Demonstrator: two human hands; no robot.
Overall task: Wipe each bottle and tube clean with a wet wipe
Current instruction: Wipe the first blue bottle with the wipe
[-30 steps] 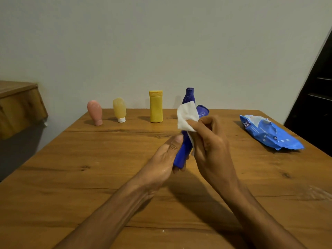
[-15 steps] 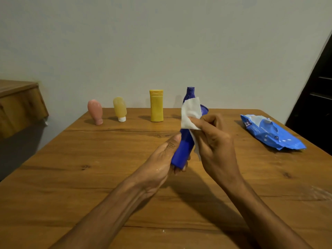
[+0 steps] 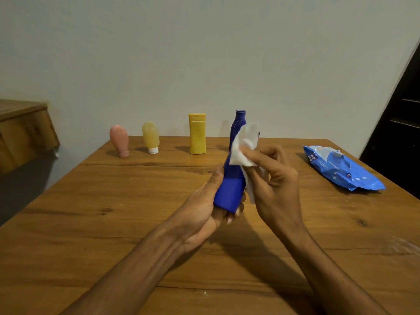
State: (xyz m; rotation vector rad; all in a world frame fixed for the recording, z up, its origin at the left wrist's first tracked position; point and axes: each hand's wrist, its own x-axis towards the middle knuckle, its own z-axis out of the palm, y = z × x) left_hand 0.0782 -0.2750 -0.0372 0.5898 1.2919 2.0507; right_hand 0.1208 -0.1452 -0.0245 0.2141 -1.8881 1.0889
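My left hand [image 3: 204, 214] grips the lower end of a blue tube [image 3: 229, 194] held upright above the wooden table [image 3: 113, 212]. My right hand [image 3: 277, 178] pinches a white wet wipe [image 3: 244, 146] and presses it against the tube's upper part, hiding most of that end. Directly behind the tube a dark blue bottle [image 3: 238, 126] stands at the table's far edge. Left of it in a row stand a yellow bottle [image 3: 197, 135], a pale yellow tube [image 3: 151, 137] on its white cap, and a pink tube [image 3: 119, 140].
A blue pack of wet wipes [image 3: 341, 171] lies on the table at the right. A wooden cabinet [image 3: 22, 130] stands off the table to the left. A dark door [image 3: 402, 123] is at the far right, and a plain wall runs behind the table.
The tube has tipped more upright in my left hand. My right hand has shifted the wipe a little to the right along the tube's upper part. The standing bottles have not moved.
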